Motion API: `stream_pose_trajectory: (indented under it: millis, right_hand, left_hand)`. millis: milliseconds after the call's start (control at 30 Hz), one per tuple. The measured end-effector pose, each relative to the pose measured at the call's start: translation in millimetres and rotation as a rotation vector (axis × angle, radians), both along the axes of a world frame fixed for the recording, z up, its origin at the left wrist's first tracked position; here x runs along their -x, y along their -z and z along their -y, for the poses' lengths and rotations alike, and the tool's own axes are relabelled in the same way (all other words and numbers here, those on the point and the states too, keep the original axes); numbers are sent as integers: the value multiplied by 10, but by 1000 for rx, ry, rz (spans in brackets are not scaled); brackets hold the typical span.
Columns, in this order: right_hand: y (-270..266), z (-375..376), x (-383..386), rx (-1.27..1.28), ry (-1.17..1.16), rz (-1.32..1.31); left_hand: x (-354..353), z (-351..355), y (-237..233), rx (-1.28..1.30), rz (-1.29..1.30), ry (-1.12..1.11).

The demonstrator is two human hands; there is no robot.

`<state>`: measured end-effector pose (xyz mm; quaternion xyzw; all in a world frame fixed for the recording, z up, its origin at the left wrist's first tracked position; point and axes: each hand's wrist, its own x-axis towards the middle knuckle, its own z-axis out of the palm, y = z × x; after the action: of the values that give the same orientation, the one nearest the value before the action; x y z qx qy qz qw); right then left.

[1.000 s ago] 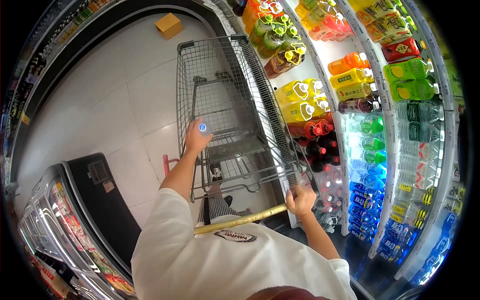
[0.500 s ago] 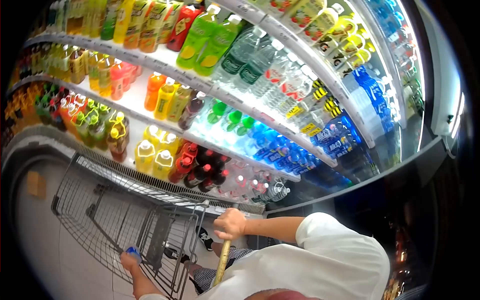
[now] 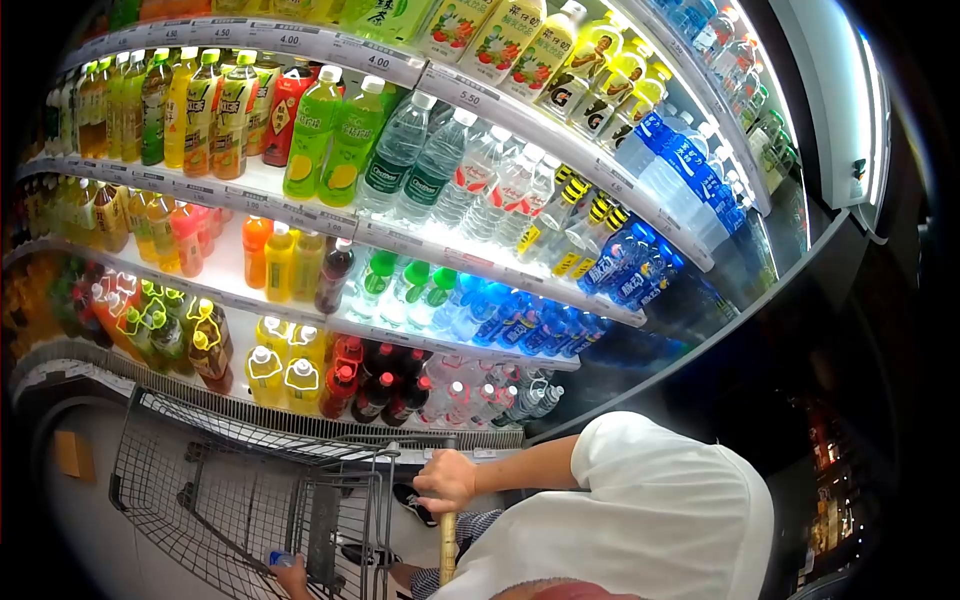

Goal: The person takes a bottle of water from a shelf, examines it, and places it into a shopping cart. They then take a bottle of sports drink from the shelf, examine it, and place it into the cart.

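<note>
My right hand (image 3: 446, 481) is wrapped round the yellowish handle bar (image 3: 448, 548) of a wire shopping cart (image 3: 240, 490). Low in the view, my left hand (image 3: 293, 577) has its fingers closed on a small blue and white item (image 3: 283, 559), whose kind I cannot make out. That hand is close to the cart's wire side, and its wrist is cut off by the lower edge. The cart basket shows bare wire and a grey panel (image 3: 322, 530).
A lit drinks cooler stretches ahead, its shelves (image 3: 290, 40) holding rows of bottles. Near the cart stand yellow jugs (image 3: 265, 372) and dark cola bottles (image 3: 374, 398). A cardboard box (image 3: 74, 455) lies on the floor at left. My shoes (image 3: 415, 503) are beneath the handle.
The view has tilted, so upper shelves and price tags show more. My left hand with the blue item sits lower in the frame. My right hand still grips the handle.
</note>
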<state>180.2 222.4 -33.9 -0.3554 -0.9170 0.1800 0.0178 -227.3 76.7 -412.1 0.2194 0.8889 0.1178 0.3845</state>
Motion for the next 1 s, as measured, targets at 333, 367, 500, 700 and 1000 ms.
stream_pose_trajectory:
  millis: [333, 367, 500, 700, 1000]
  right_hand:
    - [40, 13, -16, 5, 16, -26]
    - [53, 12, -22, -4, 15, -35]
    - [46, 24, -16, -21, 13, -56]
    - [78, 24, -32, -38, 14, -74]
    - [70, 59, 21, -91, 22, -98]
  left_hand:
    - [-191, -222, -266, 169, -118, -69]
    - [-257, -246, -442, 208, -108, -111]
    - [-329, -76, -445, 59, -488, -12]
    - [129, 60, -158, -148, -433, 343]
    - [-368, -305, -1315, 37, -358, 180]
